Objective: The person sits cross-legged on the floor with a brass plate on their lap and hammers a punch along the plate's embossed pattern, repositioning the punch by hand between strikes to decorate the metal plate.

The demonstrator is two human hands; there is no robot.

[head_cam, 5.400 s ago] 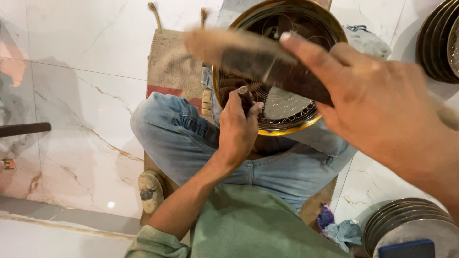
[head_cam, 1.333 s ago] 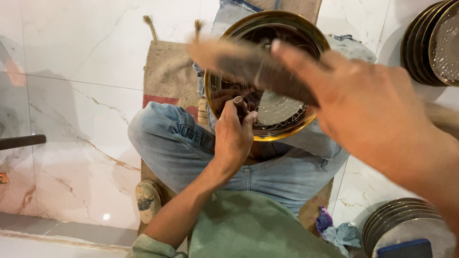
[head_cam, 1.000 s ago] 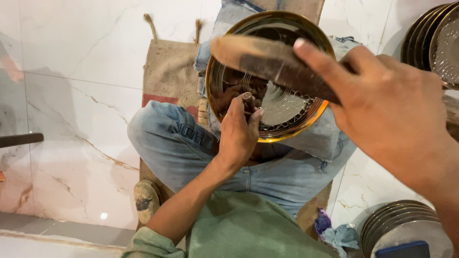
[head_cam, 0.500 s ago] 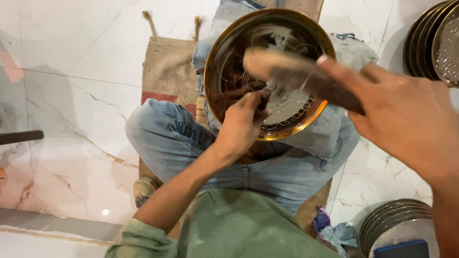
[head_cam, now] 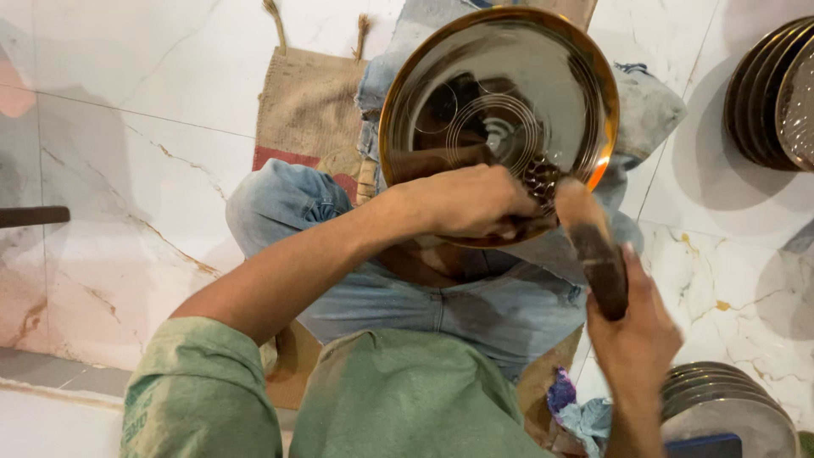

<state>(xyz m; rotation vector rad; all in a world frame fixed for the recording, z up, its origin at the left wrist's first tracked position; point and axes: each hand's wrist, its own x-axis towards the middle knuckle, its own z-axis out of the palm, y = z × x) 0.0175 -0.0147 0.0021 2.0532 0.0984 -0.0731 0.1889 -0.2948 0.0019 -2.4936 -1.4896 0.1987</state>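
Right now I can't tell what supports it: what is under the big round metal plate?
The plate rests on the person's jeans-clad lap, over a burlap sack. The left hand covers its near rim; whatever lies directly beneath is hidden.

The person is wearing a faded, dusty green short-sleeved cotton shirt [head_cam: 381,399], its sleeve ending at the left upper arm. Worn light-blue denim jeans [head_cam: 458,297] are covering the folded legs, creased and pale at the knees. Both forearms are showing bare.
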